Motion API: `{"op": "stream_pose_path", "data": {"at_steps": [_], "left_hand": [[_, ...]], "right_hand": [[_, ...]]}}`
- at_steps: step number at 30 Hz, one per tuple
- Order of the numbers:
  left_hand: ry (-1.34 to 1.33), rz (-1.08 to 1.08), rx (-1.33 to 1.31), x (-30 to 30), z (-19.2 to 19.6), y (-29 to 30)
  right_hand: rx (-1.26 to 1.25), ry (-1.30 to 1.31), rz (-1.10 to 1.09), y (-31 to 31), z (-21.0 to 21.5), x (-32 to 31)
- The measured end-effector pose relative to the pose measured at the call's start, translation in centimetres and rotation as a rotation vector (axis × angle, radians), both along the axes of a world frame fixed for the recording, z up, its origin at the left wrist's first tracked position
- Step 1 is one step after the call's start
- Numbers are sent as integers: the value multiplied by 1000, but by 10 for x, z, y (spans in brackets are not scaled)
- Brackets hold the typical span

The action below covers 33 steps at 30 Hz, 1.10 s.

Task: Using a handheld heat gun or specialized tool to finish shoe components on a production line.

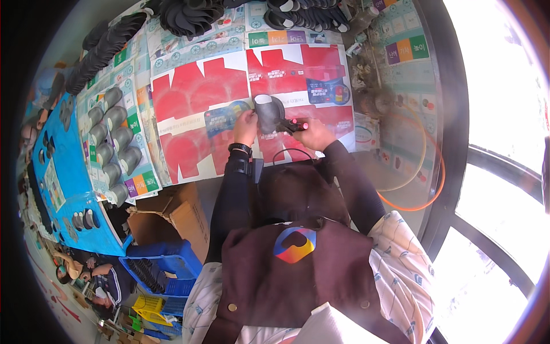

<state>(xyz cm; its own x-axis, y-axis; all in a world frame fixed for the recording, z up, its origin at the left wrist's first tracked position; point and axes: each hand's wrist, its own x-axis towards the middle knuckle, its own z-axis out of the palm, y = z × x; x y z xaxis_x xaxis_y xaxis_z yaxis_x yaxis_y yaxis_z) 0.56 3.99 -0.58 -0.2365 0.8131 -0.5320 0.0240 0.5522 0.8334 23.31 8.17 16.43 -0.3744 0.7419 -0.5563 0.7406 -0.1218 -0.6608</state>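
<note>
A dark grey shoe piece [267,121] with a pale oval patch at its far end is held over the printed cardboard sheets. My left hand [246,128] grips its left edge, fingers closed. In my right hand [316,135] is a small black spray gun [293,125] with red knobs, its front close to the right side of the shoe piece. My right fingers wrap round the gun, and its grip is partly hidden. Beneath both hands lie flat red, white and blue cardboard sheets [192,94] covering the worktable.
Several grey shoe pieces [122,137] stand in rows at left. Stacks of dark soles [190,16] line the far edge. An orange hose [440,178] loops at right beside the window frame [458,109]. A cardboard box [186,221], blue crate [182,261] and another person [109,284] are lower left.
</note>
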Motion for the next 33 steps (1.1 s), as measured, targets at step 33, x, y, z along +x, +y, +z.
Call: {"op": "stream_pose_path", "data": {"at_steps": [33], "left_hand": [[12,94,-46,-57,38,-22]], "right_hand": [[-147,140,-233,36,-37,-3]]}}
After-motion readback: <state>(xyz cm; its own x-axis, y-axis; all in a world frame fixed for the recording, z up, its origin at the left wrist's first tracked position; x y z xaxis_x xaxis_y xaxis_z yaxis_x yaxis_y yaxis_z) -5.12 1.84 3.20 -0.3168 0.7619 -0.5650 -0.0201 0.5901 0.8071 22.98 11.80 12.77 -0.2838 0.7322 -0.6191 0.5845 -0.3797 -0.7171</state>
